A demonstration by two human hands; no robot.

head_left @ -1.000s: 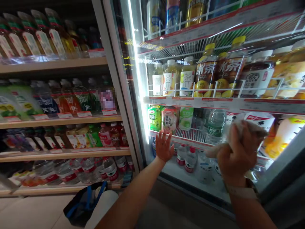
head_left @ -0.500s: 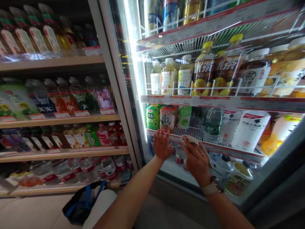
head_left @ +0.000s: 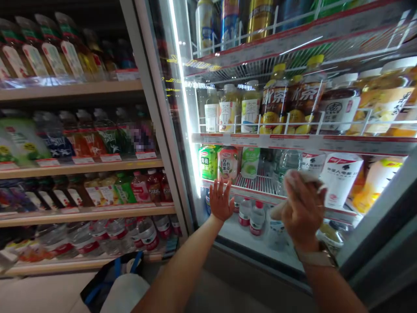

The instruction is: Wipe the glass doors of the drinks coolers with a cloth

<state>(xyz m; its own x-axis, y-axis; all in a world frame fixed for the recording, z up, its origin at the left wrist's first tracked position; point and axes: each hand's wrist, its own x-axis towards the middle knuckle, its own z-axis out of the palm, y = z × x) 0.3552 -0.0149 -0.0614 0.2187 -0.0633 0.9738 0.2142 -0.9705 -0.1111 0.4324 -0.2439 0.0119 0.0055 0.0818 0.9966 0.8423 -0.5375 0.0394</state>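
One cloth (head_left: 314, 179), pale, soft and blurred into folds, is bunched in the right hand (head_left: 302, 213), whose bent fingers are closed over it; it is in front of the glass (head_left: 237, 238), beside a clear bottle (head_left: 288, 160); whether it touches the pane, I cannot tell. Half a second ago the cloth was lower and further left, near the other hand, with the fingers stretched out over it; now it is up and to the right, hiding the lower part of the clear bottle, and the fingers are more curled. The left hand (head_left: 222, 201) stays as it was, bare, fingers spread wide and palm forward, apparently flat on the glass, holding nothing. A smooth pale band (head_left: 314, 258) circles the right wrist.

Behind the pane, square-shouldered green (head_left: 208, 163) and red packs (head_left: 228, 161) stand just above the left fingertips; glossy white packs (head_left: 340, 178) stand to the right; small clear bottles (head_left: 257, 218) with red caps stand below; ribbed, yellow-capped tea bottles (head_left: 275, 104) rise behind thin white wire rails on the shelf above; shiny metal cans (head_left: 206, 28) line the top. A straight white light strip (head_left: 182, 78) glows along the left edge; past the grey upright, pale wooden shelves (head_left: 65, 173) carry rows of plastic bottles; a dark bag (head_left: 104, 278) with blue straps slumps on the floor below, partly hidden by a pale, rounded knee (head_left: 125, 290).
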